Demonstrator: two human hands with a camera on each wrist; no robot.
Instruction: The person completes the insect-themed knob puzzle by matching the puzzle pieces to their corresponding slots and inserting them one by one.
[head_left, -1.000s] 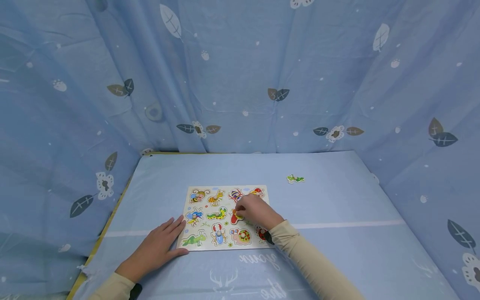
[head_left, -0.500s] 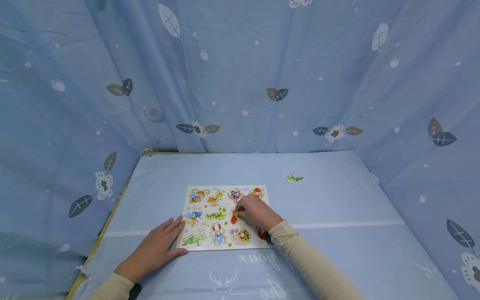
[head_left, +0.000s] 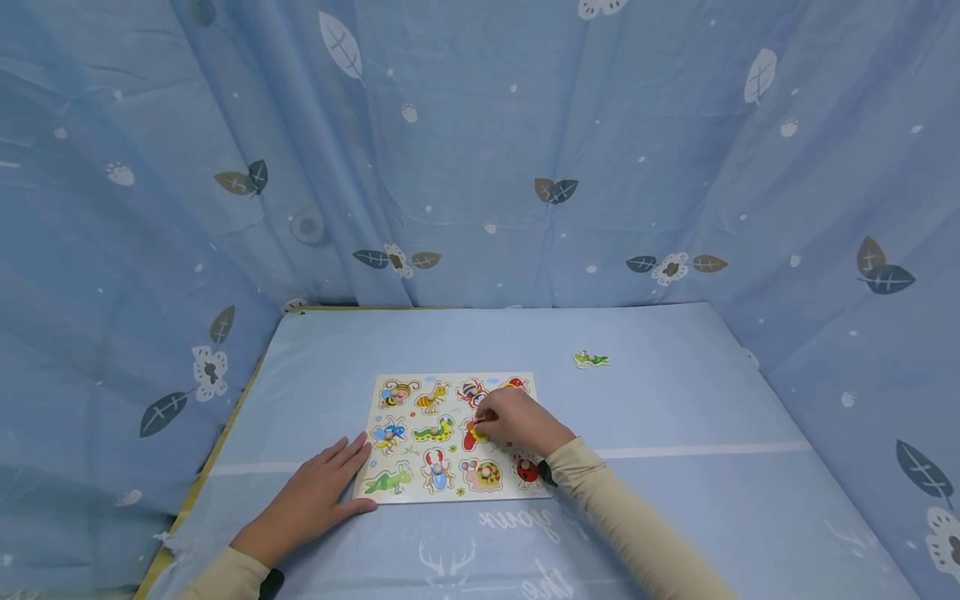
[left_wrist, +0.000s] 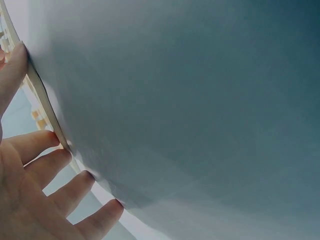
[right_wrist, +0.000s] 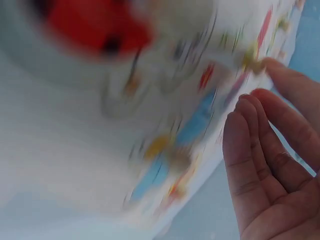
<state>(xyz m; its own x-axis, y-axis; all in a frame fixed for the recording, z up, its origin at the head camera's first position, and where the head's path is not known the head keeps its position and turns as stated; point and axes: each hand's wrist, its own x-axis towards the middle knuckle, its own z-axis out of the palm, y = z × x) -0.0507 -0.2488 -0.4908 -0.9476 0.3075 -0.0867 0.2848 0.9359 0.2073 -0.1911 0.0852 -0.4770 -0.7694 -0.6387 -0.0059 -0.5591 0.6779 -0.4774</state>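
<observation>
A wooden peg puzzle board (head_left: 416, 493) with bright insect pieces lies on the table. My left hand (head_left: 311, 496) rests at its left side; in the left wrist view, the spread fingertips (left_wrist: 60, 157) and thumb touch the board's edge. My right hand (head_left: 521, 421) is over the right half, partly covering a red butterfly-like piece (head_left: 470, 435). In the right wrist view, its thumb and fingers (right_wrist: 237, 132) are parted, close by a blurred yellowish knob (right_wrist: 256, 66). The green grasshopper picture (head_left: 387, 479) at the lower left shows no knob.
A loose green insect piece (head_left: 591, 359) with a knob lies beyond the board to the right. The table (head_left: 675, 400) wears a pale blue cloth. Blue patterned curtains (head_left: 480, 150) stand at the back and both sides.
My right hand has drawn back slightly to the right, so more of the red butterfly-like piece and the ladybird shows. The left hand and the loose green piece stay put.
</observation>
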